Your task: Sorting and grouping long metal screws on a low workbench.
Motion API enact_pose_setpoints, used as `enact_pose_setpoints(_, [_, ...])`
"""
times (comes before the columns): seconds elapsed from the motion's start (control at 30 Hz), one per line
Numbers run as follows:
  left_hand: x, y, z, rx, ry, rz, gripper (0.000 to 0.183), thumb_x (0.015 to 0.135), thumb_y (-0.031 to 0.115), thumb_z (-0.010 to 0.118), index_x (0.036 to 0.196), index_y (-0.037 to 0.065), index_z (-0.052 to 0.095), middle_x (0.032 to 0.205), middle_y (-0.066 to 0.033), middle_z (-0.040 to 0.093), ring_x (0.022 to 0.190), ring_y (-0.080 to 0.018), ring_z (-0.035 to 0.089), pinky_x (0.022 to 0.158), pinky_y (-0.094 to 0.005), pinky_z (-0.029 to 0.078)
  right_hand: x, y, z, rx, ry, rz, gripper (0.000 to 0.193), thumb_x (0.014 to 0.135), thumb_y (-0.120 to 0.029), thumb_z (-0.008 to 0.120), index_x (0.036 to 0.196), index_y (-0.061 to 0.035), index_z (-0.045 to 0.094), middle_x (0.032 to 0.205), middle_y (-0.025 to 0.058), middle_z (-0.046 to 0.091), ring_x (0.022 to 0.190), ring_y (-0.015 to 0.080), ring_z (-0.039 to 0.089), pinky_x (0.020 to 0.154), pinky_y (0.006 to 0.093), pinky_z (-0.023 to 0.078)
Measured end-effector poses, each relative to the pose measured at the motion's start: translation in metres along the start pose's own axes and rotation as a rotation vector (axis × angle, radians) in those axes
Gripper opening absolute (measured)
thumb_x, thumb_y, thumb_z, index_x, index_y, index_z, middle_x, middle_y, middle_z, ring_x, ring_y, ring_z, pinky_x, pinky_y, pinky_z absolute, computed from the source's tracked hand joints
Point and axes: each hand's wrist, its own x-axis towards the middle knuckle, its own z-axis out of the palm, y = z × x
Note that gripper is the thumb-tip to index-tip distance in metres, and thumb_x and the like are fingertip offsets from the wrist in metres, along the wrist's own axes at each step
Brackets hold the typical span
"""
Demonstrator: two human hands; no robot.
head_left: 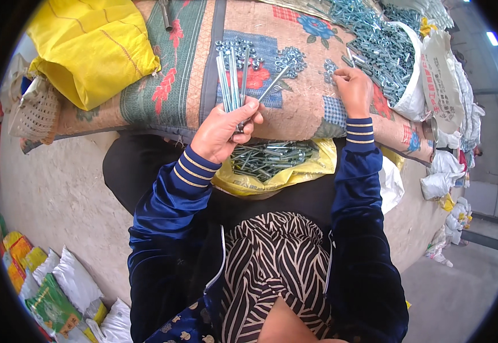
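My left hand (229, 127) is closed around a bundle of long silver bolts (233, 77). Most of them point up, and one slants out to the right. My right hand (353, 90) is at the right of the quilted cover, its fingertips pinched beside a small pile of washers (329, 70). Whatever is between those fingertips is too small to make out. Ahead of the left hand lie a heap of nuts (252, 50) and a heap of washers (290, 61). Below the hands, a yellow bag (312, 171) full of long bolts (269, 159) rests at my lap.
Short metal sleeves (383, 54) spill from a white sack (416, 68) at the far right. A large yellow sack (92, 51) lies at the far left of the quilted cover (303, 117), near a metal tube (166, 14). Filled bags (77, 280) stand on the floor at lower left.
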Motion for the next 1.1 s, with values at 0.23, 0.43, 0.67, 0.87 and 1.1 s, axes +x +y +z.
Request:
enact_pose_setpoints(0.23, [-0.002, 0.006, 0.004, 0.05, 0.026, 0.026, 0.018, 0.092, 0.019, 0.059, 0.1, 0.004, 0.057, 0.078, -0.001, 0.056, 0.054, -0.0018, 0.042, 0.041, -0.0141, 0.026, 0.025, -0.012, 0.044, 0.558, -0.11, -0.019, 0.018, 0.072, -0.011, 0.069, 0.088, -0.0029, 0.068, 0.075, 0.0133, 0.066, 0.065, 0.0221, 0.064, 0.062, 0.0315, 0.049])
enact_pose_setpoints(0.43, [-0.001, 0.006, 0.003, 0.046, 0.047, 0.023, 0.018, 0.091, 0.019, 0.059, 0.101, 0.004, 0.057, 0.077, -0.0006, 0.056, 0.053, -0.0017, 0.041, 0.041, -0.0144, 0.026, 0.021, -0.023, 0.044, 0.167, -0.046, -0.166, 0.011, 0.074, -0.012, 0.066, 0.079, -0.0021, 0.065, 0.072, 0.0145, 0.064, 0.069, 0.0311, 0.062, 0.063, 0.0395, 0.048])
enact_pose_setpoints(0.67, [-0.001, 0.006, 0.003, 0.047, 0.057, 0.038, 0.017, 0.092, 0.019, 0.059, 0.099, 0.003, 0.057, 0.076, -0.0008, 0.057, 0.053, -0.0017, 0.043, 0.04, -0.0145, 0.027, 0.016, -0.012, 0.024, -0.027, -0.177, -0.086, 0.013, 0.073, -0.018, 0.059, 0.077, -0.0064, 0.065, 0.073, 0.0158, 0.063, 0.071, 0.0361, 0.061, 0.061, 0.0457, 0.047])
enact_pose_setpoints(0.87, [0.0, 0.002, 0.0, 0.059, 0.036, 0.06, 0.016, 0.088, 0.019, 0.063, 0.096, 0.006, 0.059, 0.075, -0.0007, 0.059, 0.054, -0.0033, 0.045, 0.043, -0.0168, 0.03, 0.017, -0.011, 0.038, -0.055, 0.023, -0.4, 0.011, 0.075, -0.014, 0.058, 0.075, -0.006, 0.064, 0.079, 0.0155, 0.061, 0.072, 0.036, 0.06, 0.062, 0.0461, 0.047])
enact_pose_setpoints(1.1, [-0.004, 0.001, 0.0, 0.069, 0.055, 0.052, 0.017, 0.089, 0.02, 0.063, 0.099, 0.007, 0.057, 0.077, -0.0012, 0.058, 0.054, -0.0026, 0.045, 0.042, -0.0151, 0.028, 0.001, -0.033, 0.02, 1.025, -0.211, 0.286, 0.011, 0.084, -0.009, 0.065, 0.088, 0.0007, 0.063, 0.086, 0.0086, 0.065, 0.073, 0.0165, 0.065, 0.063, 0.0249, 0.053])
